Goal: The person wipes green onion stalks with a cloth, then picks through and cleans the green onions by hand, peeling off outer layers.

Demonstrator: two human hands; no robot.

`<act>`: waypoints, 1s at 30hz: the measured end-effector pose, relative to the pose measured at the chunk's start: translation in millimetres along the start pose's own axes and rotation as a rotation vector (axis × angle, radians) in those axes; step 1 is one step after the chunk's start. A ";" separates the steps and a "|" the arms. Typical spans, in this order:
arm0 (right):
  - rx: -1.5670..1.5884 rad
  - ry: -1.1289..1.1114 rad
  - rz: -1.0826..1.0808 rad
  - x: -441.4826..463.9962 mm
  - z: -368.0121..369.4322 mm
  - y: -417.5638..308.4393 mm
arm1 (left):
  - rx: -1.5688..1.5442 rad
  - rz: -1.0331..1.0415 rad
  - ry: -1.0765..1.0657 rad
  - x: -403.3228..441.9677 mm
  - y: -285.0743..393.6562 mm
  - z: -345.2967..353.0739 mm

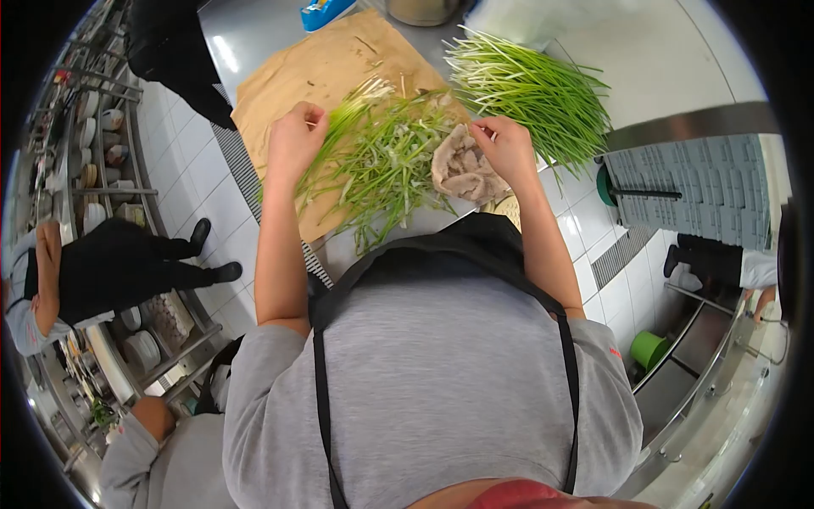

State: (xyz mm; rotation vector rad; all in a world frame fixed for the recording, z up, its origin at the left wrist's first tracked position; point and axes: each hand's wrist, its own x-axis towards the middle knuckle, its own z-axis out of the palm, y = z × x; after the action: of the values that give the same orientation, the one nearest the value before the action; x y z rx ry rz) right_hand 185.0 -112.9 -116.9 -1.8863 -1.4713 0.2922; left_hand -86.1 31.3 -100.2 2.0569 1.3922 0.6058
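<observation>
My left hand is over the left part of the brown paper, its fingers curled and pressed together. Beside it lie trimmed spring onions, pale ends pointing away from me. I cannot make out what, if anything, is in its fingers. My right hand is pinched at the upper edge of a crumpled beige cloth; whether it holds the cloth or something small is unclear. Between my hands is a loose heap of green leaves and peelings. A large bunch of spring onions lies beyond my right hand.
Brown paper covers part of the steel table. A blue tape dispenser and a metal pot stand at the back. Co-workers are at the left, one with crossed arms; another person is at the right.
</observation>
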 end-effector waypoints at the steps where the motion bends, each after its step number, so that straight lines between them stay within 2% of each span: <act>1: 0.011 0.002 -0.014 1.0 0.8 -3.3 | 0.044 0.017 0.039 -0.4 -1.1 0.0; 3: 0.032 0.007 -0.042 2.5 2.3 -9.2 | 0.130 0.049 0.115 2.0 -7.3 4.1; 6: 0.022 0.004 -0.085 3.2 4.7 -16.3 | 0.104 0.124 0.093 8.8 -16.3 8.3; 9: 0.034 -0.036 -0.069 3.4 4.4 -21.7 | 0.188 0.285 -0.052 7.4 -10.5 9.1; 12: 0.076 -0.042 -0.110 0.8 8.0 -23.5 | 0.365 0.421 -0.022 3.5 -5.0 16.2; 15: 0.087 -0.084 -0.122 -1.7 11.9 -30.9 | 0.413 0.506 -0.017 5.0 -5.3 28.5; 18: 0.153 0.028 -0.212 -2.6 14.9 -41.7 | 0.245 0.436 0.084 -2.3 7.1 31.4; 21: 0.364 -0.048 -0.097 -1.9 13.6 -60.2 | -0.257 0.073 -0.145 -21.1 47.0 22.2; 24: 0.984 -0.156 0.342 0.4 30.0 -70.6 | -0.606 0.012 -0.282 -29.8 60.8 21.8; 27: 1.213 -0.233 0.485 0.9 33.7 -76.6 | -0.782 -0.074 -0.371 -36.6 69.8 23.0; 30: 1.273 -0.159 0.463 2.9 33.5 -80.8 | -0.808 -0.073 -0.363 -38.5 71.3 22.7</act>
State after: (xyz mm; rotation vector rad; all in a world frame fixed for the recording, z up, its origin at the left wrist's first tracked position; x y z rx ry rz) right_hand 105.9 -89.4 -87.7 -1.0727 -0.5601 1.2619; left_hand -37.0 -30.1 -70.1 1.3667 0.8112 0.5948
